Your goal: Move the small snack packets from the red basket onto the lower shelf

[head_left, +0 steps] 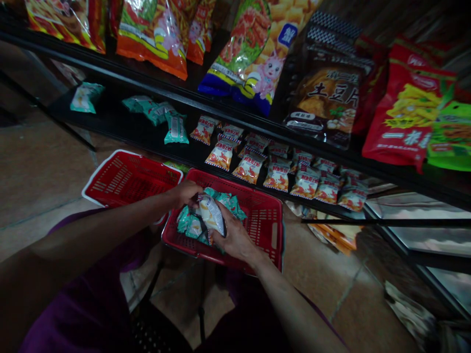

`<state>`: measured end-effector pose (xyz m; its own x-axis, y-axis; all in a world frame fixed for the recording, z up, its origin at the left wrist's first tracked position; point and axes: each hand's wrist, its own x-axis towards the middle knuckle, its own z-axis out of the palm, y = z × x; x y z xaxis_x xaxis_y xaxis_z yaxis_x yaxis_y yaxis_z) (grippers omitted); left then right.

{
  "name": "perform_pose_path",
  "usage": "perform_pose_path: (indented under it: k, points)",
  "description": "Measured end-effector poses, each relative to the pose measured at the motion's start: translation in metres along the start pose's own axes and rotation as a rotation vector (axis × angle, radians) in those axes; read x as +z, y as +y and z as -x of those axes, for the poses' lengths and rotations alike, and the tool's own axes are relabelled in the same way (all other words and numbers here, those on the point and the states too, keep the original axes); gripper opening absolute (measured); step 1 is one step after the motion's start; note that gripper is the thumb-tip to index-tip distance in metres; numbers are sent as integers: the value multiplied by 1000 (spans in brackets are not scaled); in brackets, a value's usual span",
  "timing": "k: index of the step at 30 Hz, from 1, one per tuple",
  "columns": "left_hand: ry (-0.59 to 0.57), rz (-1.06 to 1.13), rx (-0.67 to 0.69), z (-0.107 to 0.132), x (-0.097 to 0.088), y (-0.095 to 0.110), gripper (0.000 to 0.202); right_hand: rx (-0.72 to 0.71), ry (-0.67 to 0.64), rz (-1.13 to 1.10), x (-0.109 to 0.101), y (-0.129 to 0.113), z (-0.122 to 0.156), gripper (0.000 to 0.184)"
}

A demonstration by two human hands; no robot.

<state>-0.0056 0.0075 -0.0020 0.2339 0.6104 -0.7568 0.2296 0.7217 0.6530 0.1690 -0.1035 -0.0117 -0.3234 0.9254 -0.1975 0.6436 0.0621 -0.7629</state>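
Note:
My right hand point(235, 238) is wrapped around a small white-and-yellow snack bag point(211, 213) with dark striped ends. An orange edge shows under it, perhaps of a second bag. My left hand point(187, 193) is closed at the upper left end of the same bag; its fingertips are partly hidden. Both hands are over a red shopping basket point(259, 223). Several teal snack bags point(191, 225) lie inside it, below and around the held bag.
A second red basket point(117, 174) with a white rim stands to the left. Behind, the black lower shelf point(147, 135) bears rows of small orange-and-white bags point(277, 174) and a few teal bags point(176, 127). Larger snack packs point(246, 54) overhang the upper shelf. Orange packs point(336, 235) lie low at right.

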Motion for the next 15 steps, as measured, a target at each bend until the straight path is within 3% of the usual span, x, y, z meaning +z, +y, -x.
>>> perform_pose_path:
  k: [7,15]
  points:
    - [-29,45,-11,1,-2,2,8,159,1,-312,-13,-11,-1,73]
    - [-47,56,163,5,-5,5,8,317,113,-956,-15,-10,-3,52]
